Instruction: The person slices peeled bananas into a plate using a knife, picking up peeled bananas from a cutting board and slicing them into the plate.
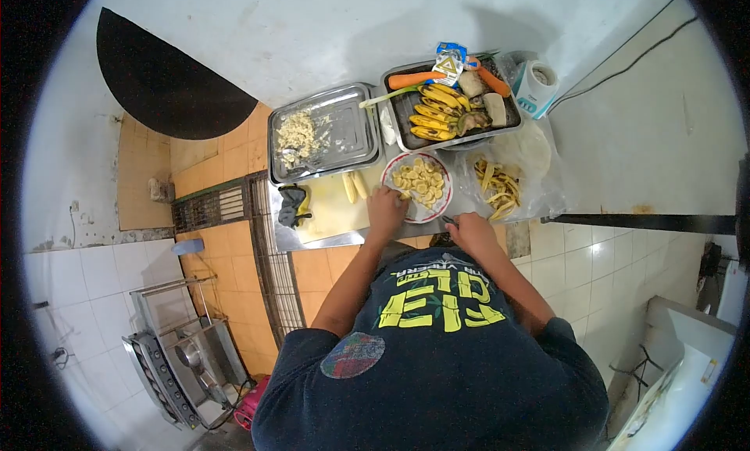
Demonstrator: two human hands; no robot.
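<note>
My left hand [388, 209] is closed over the left rim of a white plate with a red-patterned edge [448, 195], its fingers on a piece of banana [404, 195]. Round banana slices [422, 177] cover much of the plate. At the plate's lower right, my right hand [472, 234] is wrapped round a small knife [448, 220]; its blade is hard to make out. Two peeled bananas [354, 187] lie on a pale cutting board [324, 209] left of my left hand. Banana peels [500, 189] fill a clear plastic bag [539, 205] right of the plate.
Behind the plate, a metal tray [398, 142] holds unpeeled bananas [433, 111], carrots [414, 80] and a blue-white packet [449, 62]. Another tray [344, 150] holds crumbly pale food [298, 134]. A black cloth [291, 205] lies at the board's left; a tissue box [535, 91] stands back right.
</note>
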